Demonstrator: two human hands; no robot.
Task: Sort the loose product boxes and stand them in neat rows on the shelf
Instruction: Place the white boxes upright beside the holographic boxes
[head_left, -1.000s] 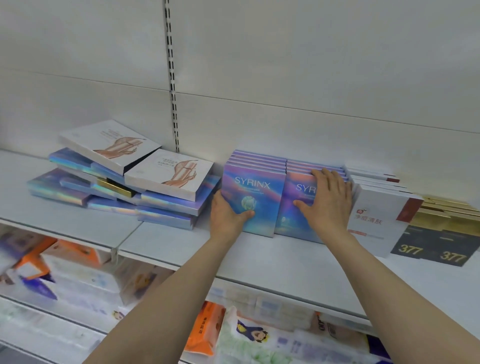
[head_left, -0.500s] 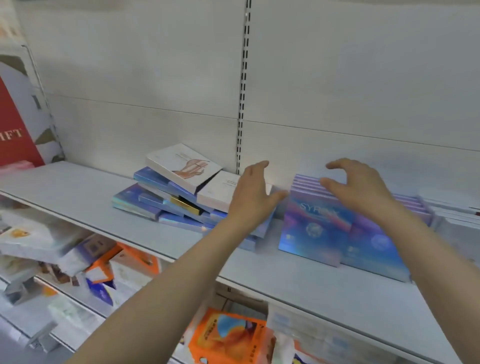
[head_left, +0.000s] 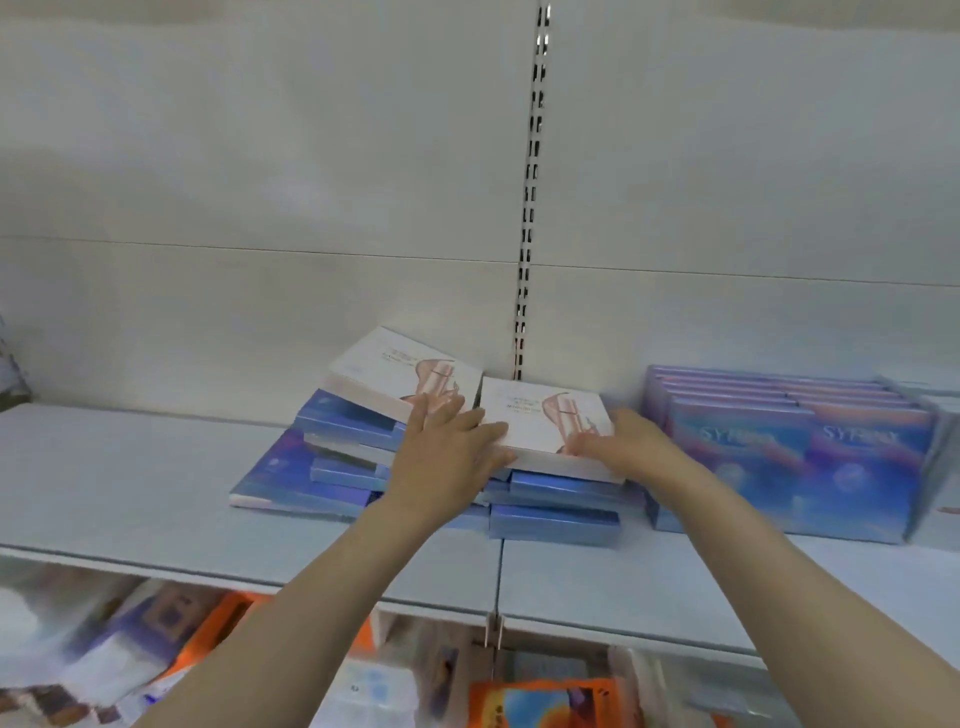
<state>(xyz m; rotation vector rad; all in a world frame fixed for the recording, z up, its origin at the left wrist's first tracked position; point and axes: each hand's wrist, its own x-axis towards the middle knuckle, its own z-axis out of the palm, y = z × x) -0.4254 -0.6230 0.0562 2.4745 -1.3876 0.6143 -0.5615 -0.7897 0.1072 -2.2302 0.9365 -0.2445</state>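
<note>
A loose pile of flat boxes lies on the white shelf: several blue iridescent boxes with two white boxes on top. My left hand holds the left front corner of the nearer white box, fingers on top and thumb at its front edge. My right hand grips that box's right front corner. The other white box lies tilted behind my left hand. To the right, blue SYRINX boxes stand upright in two neat rows.
A slotted upright runs down the back panel behind the pile. The edge of more standing boxes shows at far right. The lower shelf holds orange and white packets. Bare shelf surface stretches left of the pile.
Both hands left the standing SYRINX rows, moved left to the loose pile and now hold the nearer white box. The view has swung left.
</note>
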